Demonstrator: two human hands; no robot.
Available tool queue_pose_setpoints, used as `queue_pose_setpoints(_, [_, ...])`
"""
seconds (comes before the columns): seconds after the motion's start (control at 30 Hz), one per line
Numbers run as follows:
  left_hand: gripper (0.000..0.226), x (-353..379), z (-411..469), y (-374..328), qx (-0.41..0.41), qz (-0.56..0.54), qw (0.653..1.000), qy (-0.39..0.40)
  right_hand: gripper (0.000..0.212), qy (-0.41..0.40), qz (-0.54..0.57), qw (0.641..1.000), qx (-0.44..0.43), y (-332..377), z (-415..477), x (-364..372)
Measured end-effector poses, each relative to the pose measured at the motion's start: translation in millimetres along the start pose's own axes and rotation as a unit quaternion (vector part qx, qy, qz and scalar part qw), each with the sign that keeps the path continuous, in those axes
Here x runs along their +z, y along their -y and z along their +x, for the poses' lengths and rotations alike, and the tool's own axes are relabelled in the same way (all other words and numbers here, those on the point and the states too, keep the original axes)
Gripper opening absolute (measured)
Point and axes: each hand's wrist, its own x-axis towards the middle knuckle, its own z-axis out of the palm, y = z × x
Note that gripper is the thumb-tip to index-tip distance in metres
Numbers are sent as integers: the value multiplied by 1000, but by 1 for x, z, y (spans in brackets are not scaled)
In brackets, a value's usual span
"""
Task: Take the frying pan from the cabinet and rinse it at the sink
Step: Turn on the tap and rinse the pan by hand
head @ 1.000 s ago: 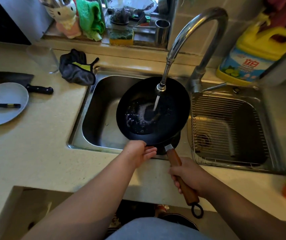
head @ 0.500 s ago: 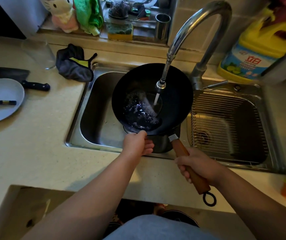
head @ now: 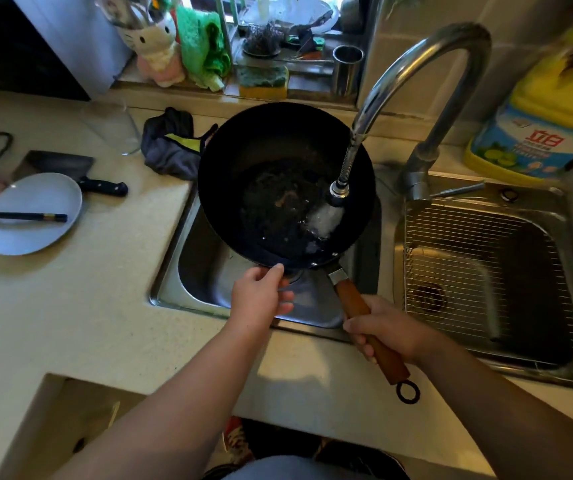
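A black frying pan (head: 278, 157) with a wooden handle is held over the left basin of the steel sink (head: 174, 285), tilted with its far rim raised. Water runs from the curved faucet (head: 413, 67) through its flexible nozzle onto the pan's inner right side, and water pools in the bottom. My right hand (head: 387, 329) grips the wooden handle. My left hand (head: 260, 296) holds the pan's near rim with thumb and fingers.
A wire rack (head: 479, 271) sits in the right basin. A yellow detergent bottle (head: 541, 126) stands behind it. On the counter to the left are a plate (head: 32, 220) with chopsticks, a cleaver (head: 70, 168), a glass (head: 115, 129) and a dark cloth (head: 170, 150).
The pan has moved up and away from me, its far rim now past the sink's back edge. The water now strikes nearer the pan's right wall. Both hands kept their hold.
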Motion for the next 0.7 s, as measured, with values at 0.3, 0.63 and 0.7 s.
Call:
queue_pose_setpoints(0.3, [27,-8,-7,-11,112,63,988,-85,22,83,134,988,5,7,-1,12])
queue_pose_setpoints(0.63, [44,-20,-39,-18,188,173,965,-66,28,162,333,927,65,10,-42,34])
queue_pose_setpoints(0.7, [51,-19,-41,-18,176,188,965,-58,31,141,349,923,82,14,-51,38])
